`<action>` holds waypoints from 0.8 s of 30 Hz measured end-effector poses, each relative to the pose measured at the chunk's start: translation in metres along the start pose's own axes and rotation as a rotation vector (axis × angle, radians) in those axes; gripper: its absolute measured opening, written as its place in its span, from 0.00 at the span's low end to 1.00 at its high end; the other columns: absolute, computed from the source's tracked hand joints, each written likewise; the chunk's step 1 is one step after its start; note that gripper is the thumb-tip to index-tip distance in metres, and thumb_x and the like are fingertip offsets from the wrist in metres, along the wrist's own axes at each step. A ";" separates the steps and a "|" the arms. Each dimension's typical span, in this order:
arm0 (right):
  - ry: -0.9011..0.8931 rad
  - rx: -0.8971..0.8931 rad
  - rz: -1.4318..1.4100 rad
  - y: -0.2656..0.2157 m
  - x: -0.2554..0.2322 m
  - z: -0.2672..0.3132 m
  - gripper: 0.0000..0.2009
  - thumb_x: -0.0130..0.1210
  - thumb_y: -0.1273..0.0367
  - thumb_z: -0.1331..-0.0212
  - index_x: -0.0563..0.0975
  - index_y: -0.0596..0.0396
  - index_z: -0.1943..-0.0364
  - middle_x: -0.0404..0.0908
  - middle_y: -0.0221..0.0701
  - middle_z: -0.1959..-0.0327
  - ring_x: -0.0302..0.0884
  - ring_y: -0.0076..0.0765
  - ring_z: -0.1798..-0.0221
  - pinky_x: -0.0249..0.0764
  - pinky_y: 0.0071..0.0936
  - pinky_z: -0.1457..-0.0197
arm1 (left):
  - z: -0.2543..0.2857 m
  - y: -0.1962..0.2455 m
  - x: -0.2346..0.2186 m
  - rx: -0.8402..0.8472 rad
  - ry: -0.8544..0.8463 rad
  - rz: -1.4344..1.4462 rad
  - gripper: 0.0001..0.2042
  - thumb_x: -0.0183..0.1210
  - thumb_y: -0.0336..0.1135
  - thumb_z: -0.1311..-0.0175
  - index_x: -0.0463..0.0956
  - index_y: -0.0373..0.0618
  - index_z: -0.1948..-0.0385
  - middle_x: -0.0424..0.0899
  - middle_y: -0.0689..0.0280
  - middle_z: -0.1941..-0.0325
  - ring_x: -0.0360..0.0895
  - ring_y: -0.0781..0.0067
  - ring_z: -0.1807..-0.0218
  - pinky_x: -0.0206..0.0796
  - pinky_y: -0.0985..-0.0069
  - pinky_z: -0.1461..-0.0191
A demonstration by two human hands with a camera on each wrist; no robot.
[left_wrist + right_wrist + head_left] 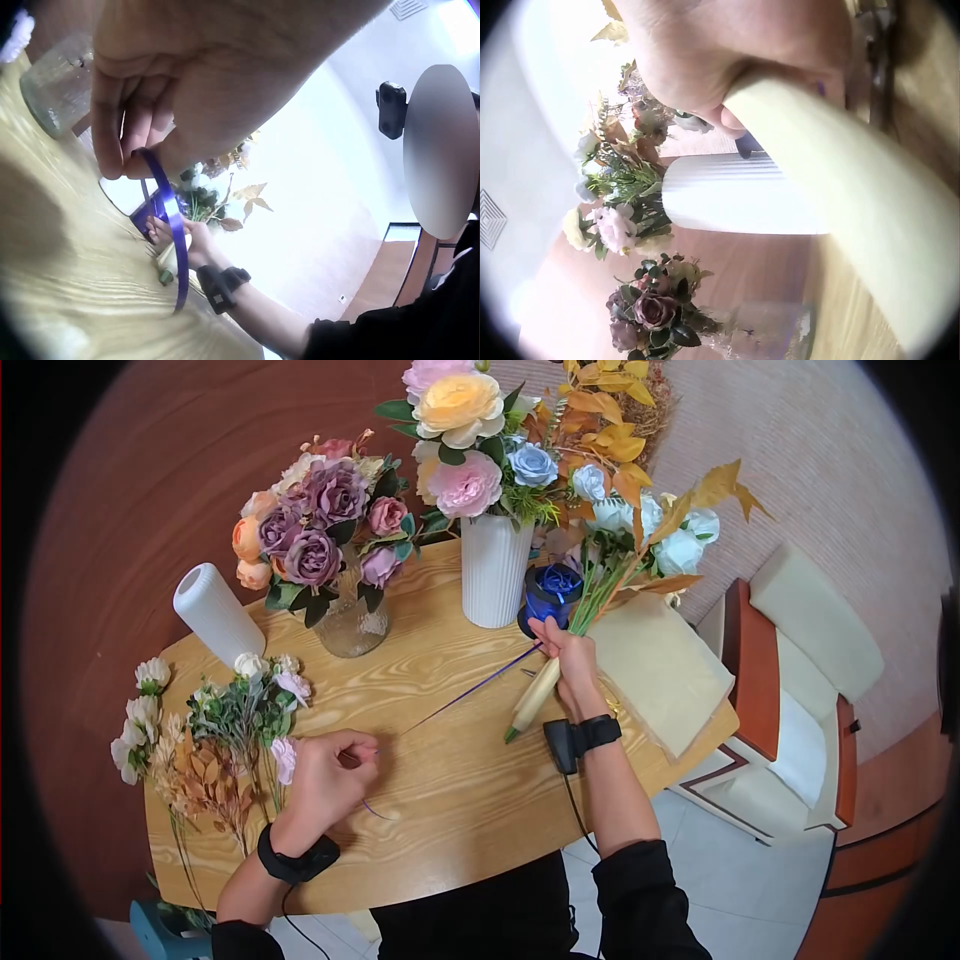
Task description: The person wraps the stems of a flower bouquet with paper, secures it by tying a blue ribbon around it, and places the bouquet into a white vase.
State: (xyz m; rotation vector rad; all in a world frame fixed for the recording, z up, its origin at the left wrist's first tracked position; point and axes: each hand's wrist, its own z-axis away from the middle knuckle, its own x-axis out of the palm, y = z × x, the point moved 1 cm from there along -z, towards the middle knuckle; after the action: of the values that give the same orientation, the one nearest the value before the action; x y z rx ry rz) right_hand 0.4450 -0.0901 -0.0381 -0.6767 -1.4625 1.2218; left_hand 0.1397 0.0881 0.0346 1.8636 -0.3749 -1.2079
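My left hand (335, 772) pinches one end of a thin blue-purple ribbon (472, 683) over the front of the table; a short tail curls down below the fingers. In the left wrist view the ribbon (177, 232) loops from the fingertips. From there it stretches up to my right hand (574, 660), beside the blue ribbon spool (552, 595). That hand grips a bouquet by its stems, which are wrapped in a cream covering (537, 695) with green ends poking out. The bouquet's pale blue-white roses (682, 548) and yellow-brown leaves lean up to the right.
Behind stand a white ribbed vase (494, 580) of flowers and a glass vase (352, 622) of purple roses. A white vase (218, 615) tilts at the left. Loose flower stems (240, 710) lie front left. Cream sheets (665, 670) lie at the right, by an armchair (800, 690).
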 end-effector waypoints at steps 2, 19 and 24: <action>-0.007 -0.004 0.035 -0.002 0.003 0.010 0.16 0.58 0.66 0.39 0.80 0.72 0.61 0.81 0.33 0.68 0.65 0.20 0.72 0.62 0.19 0.66 | 0.002 -0.008 -0.001 -0.001 0.010 -0.071 0.06 0.62 0.23 0.49 0.81 0.31 0.69 0.83 0.63 0.77 0.78 0.81 0.73 0.70 0.83 0.67; 0.033 -0.219 -0.090 -0.067 -0.013 0.219 0.18 0.44 0.62 0.29 0.68 0.54 0.79 0.57 0.24 0.88 0.57 0.24 0.93 0.55 0.22 0.91 | 0.012 -0.029 -0.001 0.093 -0.116 -0.294 0.11 0.60 0.24 0.51 0.79 0.35 0.64 0.82 0.48 0.64 0.81 0.53 0.62 0.73 0.65 0.55; -0.249 -0.177 -0.178 -0.087 -0.002 0.264 0.21 0.42 0.61 0.29 0.60 0.51 0.82 0.55 0.24 0.88 0.49 0.21 0.95 0.48 0.21 0.94 | 0.059 0.055 0.014 0.336 -0.364 0.187 0.32 0.70 0.34 0.50 0.68 0.40 0.41 0.73 0.54 0.40 0.71 0.56 0.39 0.65 0.68 0.36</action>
State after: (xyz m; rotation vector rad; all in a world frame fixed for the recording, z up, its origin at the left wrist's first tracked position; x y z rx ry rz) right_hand 0.2143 -0.2057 0.0656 -0.5104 -1.8138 1.0751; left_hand 0.1064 0.0182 0.0600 1.8273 -0.9830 -1.4184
